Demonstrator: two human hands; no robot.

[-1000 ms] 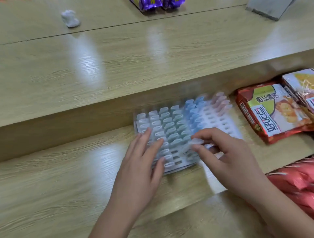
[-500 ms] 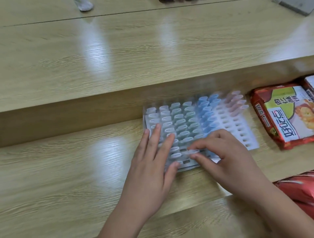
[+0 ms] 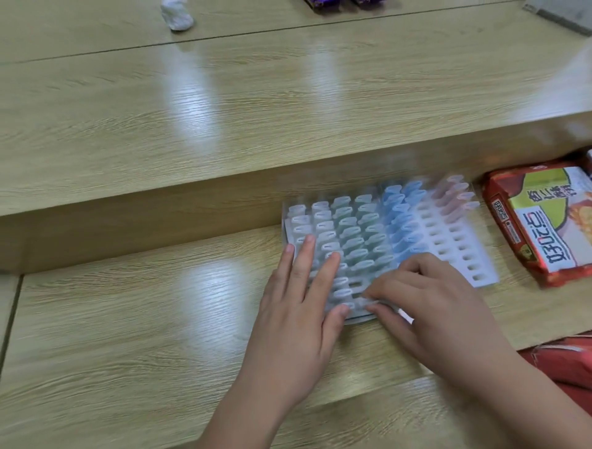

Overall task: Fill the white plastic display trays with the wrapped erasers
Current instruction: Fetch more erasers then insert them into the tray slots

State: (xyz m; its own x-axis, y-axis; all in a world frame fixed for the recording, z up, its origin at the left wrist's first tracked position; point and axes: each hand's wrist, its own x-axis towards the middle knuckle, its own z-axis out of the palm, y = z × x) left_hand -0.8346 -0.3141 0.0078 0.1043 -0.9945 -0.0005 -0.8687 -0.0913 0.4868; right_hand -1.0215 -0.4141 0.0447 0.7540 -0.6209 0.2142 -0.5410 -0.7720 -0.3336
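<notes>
A white plastic display tray lies on the lower wooden shelf. Wrapped erasers stand in its slots in columns of white, green, blue and pink; the slots at the right front are bare. My left hand lies flat on the tray's left side with its fingers spread. My right hand is at the tray's front edge, with thumb and forefinger pinched on a pale wrapped eraser, which is blurred. The hands hide the tray's front rows.
A red snack packet lies just right of the tray, with more red packets at the lower right. A raised wooden step runs behind the tray. On top of it are a crumpled white lump, purple packs and a grey object.
My right hand has carried the pinched eraser from the tray's middle down to its front edge. My left hand has stayed flat on the tray. The view has shifted slightly.
</notes>
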